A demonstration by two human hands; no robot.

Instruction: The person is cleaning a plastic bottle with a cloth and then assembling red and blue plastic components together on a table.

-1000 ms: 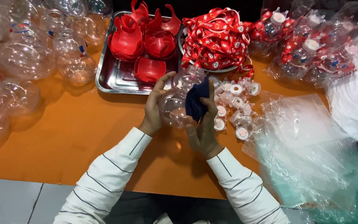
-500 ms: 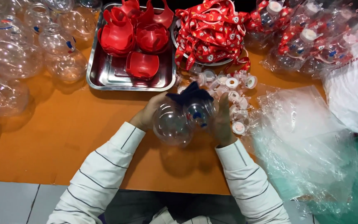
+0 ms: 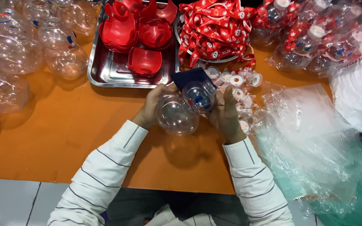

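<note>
Now we cradle clear round bottle point(image 3: 177, 115) over orange table point(image 3: 63, 138), near steel tray point(image 3: 105, 71). Left hand point(image 3: 149, 106) wrapped round body, right hand point(image 3: 225, 113) closed on neck end with dark cloth point(image 3: 189, 77). Light, thin, slippery, dents easily; we judge body safest hold.

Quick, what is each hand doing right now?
Left hand: closed around the clear round plastic bottle.
Right hand: gripping the same bottle with a dark blue cloth.

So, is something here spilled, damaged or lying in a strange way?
Nothing looks damaged or spilled. The left hand and right hand hold a clear round bottle with a dark blue cloth. Small white caps lie loosely scattered beside the metal tray.
</note>
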